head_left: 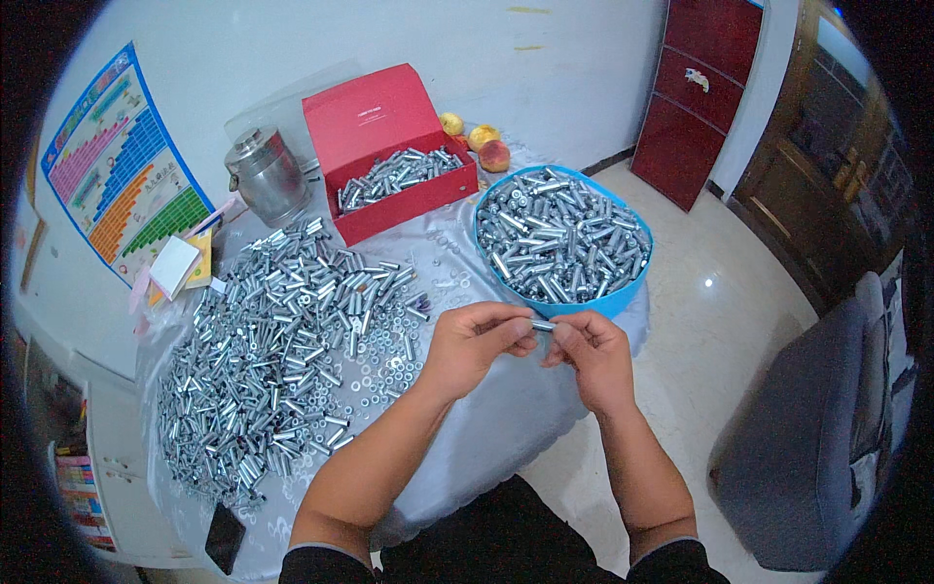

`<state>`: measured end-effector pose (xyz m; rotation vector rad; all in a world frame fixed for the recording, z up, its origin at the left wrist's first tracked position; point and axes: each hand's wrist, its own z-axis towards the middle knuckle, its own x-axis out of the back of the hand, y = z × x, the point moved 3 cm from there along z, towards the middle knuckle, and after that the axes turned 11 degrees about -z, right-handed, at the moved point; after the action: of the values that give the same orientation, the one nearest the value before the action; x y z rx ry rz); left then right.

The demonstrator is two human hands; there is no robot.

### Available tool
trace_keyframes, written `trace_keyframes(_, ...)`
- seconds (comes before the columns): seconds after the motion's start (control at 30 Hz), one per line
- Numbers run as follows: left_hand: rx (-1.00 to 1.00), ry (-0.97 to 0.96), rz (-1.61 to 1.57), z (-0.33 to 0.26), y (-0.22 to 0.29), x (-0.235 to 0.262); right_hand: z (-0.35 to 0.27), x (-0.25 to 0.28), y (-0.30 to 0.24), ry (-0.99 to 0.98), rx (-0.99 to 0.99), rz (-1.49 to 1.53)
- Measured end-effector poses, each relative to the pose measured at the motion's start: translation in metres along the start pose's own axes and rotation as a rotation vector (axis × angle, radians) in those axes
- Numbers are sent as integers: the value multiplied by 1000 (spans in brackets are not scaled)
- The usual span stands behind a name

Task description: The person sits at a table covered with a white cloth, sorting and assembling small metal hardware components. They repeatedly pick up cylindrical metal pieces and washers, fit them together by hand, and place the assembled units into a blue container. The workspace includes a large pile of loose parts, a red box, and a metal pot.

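Note:
My left hand (475, 341) and my right hand (595, 352) meet above the table's near edge and pinch one small silver metal sleeve (542, 325) between their fingertips. Left of my hands a big heap of silver sleeves and bolts (277, 341) covers the white tablecloth (486, 428), with loose washers (389, 365) scattered beside it. Just beyond my hands stands a blue bowl (593, 304) filled with the same silver parts. Farther back an open red box (389, 146) holds more of them.
A metal canister (265, 175) stands at the back left, with peaches (482, 141) behind the red box. A coloured chart (122, 161) hangs on the wall, and a small paper packet (175, 265) lies below it. A red cabinet (696, 88) and a grey chair (817, 438) stand to the right.

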<state>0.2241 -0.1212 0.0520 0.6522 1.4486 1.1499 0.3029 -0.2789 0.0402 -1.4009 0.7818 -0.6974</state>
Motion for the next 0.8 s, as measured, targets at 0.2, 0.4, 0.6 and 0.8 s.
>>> trace_keyframes(0.2,-150,-18,243,28,-4,-7,15,12,-14,134,153,-147)
trace_keyframes(0.4,-557,43,747,60,2,-13,35,19,-32,414,417,-797)
trace_keyframes(0.6,-503,104,773,47,8,-1,35,9,-32,442,497,-1070)
trace_keyframes(0.8,-508,53,923,33,0,20,35,2,-29,432,511,-1155)
